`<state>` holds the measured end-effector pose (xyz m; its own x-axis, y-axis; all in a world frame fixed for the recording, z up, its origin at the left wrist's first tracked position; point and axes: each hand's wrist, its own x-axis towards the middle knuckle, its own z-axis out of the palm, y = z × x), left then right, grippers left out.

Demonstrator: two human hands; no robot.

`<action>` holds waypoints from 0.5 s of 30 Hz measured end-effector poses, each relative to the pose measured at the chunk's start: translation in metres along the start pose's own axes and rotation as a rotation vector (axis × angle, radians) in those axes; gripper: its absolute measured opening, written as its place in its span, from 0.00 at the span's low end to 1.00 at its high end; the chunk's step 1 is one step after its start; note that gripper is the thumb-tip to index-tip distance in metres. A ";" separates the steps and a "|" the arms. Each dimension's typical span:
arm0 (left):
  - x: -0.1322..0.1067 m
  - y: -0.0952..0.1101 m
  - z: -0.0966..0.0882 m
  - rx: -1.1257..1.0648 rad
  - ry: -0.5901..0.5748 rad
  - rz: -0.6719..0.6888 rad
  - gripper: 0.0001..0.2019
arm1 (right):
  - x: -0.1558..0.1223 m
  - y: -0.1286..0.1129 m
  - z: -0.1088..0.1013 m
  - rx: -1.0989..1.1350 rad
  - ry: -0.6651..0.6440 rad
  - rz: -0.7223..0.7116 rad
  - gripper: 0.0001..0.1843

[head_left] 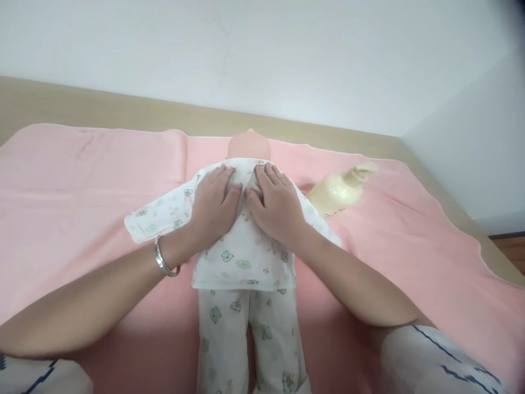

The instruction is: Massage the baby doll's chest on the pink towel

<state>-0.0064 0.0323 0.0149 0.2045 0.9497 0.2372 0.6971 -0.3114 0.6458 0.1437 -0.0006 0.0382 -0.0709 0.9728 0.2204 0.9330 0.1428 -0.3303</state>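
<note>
A baby doll [249,146] in a white shirt [241,268] and matching trousers [268,328], printed with small green animals, lies stretched out with its bald head away from me. I cannot tell whether it faces up or down. My left hand [215,202] rests flat on the left side of the shirt's upper part, fingers pointing toward the head. Mirroring it, my right hand [276,205] lies on the right side, thumb near the other thumb. Both hands are open and touch the cloth. One sleeve spreads to the left; my right forearm partly covers the other.
Under the doll is a pink blanket [102,180] with a wavy edge, spread over a light wooden surface [135,106]. A pale yellow pump bottle [338,191] lies tilted beside the doll's right-hand sleeve. A white wall [262,60] stands behind.
</note>
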 end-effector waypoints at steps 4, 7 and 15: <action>-0.002 -0.001 0.000 -0.030 0.046 0.034 0.27 | 0.000 0.002 -0.015 0.078 0.000 -0.042 0.31; -0.005 -0.004 0.003 -0.137 0.121 0.054 0.24 | -0.010 -0.006 -0.028 0.033 0.111 -0.148 0.30; -0.004 -0.008 0.006 -0.262 0.178 0.038 0.19 | -0.021 -0.019 -0.009 -0.012 -0.052 -0.174 0.29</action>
<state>-0.0085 0.0307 0.0045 0.0871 0.9237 0.3730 0.4858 -0.3663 0.7936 0.1305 -0.0252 0.0478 -0.2498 0.9418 0.2251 0.9091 0.3081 -0.2802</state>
